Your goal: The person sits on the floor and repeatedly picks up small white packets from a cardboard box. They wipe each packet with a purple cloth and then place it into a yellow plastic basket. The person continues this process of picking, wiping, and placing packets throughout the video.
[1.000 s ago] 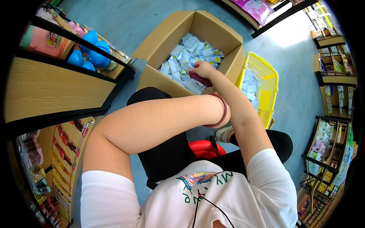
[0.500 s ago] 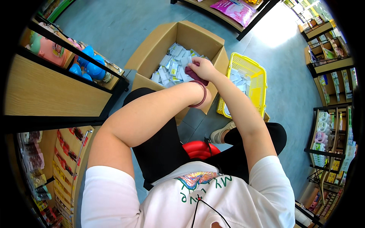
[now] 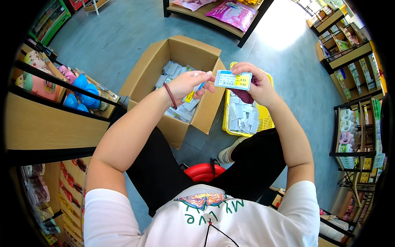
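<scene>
My right hand [image 3: 261,86] pinches a price tag [image 3: 227,80] by its upper edge, its white, blue and yellow face turned up. A maroon cloth [image 3: 242,96] is bunched in the same hand, below the tag. Close by on the left, my left hand [image 3: 187,87] has its fingers closed on another price tag [image 3: 201,86], seen nearly edge-on. Under that hand stands an open cardboard box [image 3: 148,66] with many loose tags [image 3: 170,70] inside. A yellow basket [image 3: 266,119] below my right hand holds a pile of pale tags [image 3: 242,117].
A red round seat [image 3: 203,172] shows between my legs. Shelving with blue and pink plastic goods [image 3: 88,92] stands close on the left. A low shelf with pink bags [image 3: 232,15] is ahead, and stocked shelves [image 3: 349,131] line the right side.
Both hands have risen out from over the box and moved apart. My right hand has come right, over the basket, with tag and cloth. My left hand, hidden before, now shows. The view has shifted.
</scene>
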